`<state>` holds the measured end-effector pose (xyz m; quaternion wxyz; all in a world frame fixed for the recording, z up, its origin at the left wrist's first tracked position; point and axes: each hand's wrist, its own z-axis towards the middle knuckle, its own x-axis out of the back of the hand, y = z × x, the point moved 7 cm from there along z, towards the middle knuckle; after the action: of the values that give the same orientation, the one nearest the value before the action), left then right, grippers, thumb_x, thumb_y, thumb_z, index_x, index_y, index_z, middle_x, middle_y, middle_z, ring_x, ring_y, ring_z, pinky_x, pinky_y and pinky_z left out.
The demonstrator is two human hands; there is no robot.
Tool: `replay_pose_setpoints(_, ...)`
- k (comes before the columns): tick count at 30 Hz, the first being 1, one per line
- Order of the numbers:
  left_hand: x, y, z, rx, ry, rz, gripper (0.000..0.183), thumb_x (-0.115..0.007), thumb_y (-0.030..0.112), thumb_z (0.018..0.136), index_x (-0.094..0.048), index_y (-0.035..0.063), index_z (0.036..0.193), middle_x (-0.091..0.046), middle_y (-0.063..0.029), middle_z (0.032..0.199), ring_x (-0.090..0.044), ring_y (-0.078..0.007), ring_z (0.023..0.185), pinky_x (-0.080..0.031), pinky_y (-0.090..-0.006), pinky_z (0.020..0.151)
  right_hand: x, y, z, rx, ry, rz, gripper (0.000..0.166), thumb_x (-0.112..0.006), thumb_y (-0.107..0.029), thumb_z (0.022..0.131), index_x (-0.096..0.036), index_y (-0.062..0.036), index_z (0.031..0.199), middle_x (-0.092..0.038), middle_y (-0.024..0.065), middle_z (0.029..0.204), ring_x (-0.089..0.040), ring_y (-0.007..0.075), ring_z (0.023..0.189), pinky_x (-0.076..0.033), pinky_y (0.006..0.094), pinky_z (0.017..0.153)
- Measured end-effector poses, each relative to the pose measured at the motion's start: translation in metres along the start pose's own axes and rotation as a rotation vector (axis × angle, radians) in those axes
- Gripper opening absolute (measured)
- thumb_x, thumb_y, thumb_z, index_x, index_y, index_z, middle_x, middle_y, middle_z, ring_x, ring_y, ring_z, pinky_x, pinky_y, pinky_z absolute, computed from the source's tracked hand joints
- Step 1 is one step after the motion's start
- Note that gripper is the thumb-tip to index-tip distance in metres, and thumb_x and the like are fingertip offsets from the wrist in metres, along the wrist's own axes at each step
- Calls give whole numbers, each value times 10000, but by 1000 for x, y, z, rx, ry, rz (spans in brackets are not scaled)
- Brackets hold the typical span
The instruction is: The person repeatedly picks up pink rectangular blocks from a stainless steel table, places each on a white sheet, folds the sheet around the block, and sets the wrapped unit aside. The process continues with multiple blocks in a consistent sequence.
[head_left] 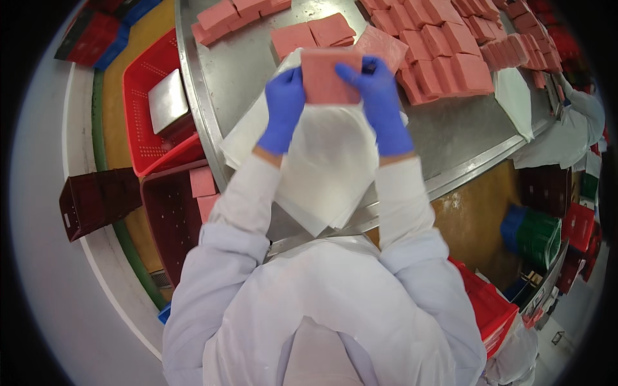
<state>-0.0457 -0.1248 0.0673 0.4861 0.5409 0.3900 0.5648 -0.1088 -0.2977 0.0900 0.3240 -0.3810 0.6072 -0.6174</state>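
Between my blue-gloved hands is a square pink slab stack (pixel 331 79), raised above white paper sheets (pixel 333 159) on a metal table. My left hand (pixel 286 108) grips its left edge. At its right edge, my right hand (pixel 379 101) has the thumb on the upper face; its other fingers are partly hidden. Just behind lie more pink slabs (pixel 292 38), and one slab (pixel 381 47) rests at an angle beside the right fingers. Further white sheets (pixel 246 132) spread out under my left forearm.
Rows of stacked pink slabs (pixel 449 58) cover the table's back right. Left of the table's raised metal rim (pixel 205 111) stand a red crate (pixel 137 106) holding a metal box (pixel 168 101) and a dark red crate (pixel 166 217) with pink blocks. A co-worker's sleeve (pixel 579 116) shows far right.
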Motion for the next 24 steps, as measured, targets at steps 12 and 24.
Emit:
replay_pose_setpoints(12, -20, -155, 163, 146, -125, -43, 401, -690, 313, 707, -532, -2, 898, -575, -85, 855, -565, -180, 832, -464, -284, 725, 71, -29, 41, 247, 524, -619, 601, -783, -267, 608, -421, -3, 1008, -449, 117, 976, -483, 188, 762, -433, 276, 663)
replay_pose_setpoints(24, 56, -16, -56, -279, 34, 782, 270, -482, 300, 862, -517, 74, 1005, -538, -143, 958, -524, -327, 886, -427, -377, 758, -44, 32, -106, 455, -269, -976, 482, -629, -390, 730, -496, -102, 1092, -558, 118, 857, -540, 255, 848, -412, 326, 747)
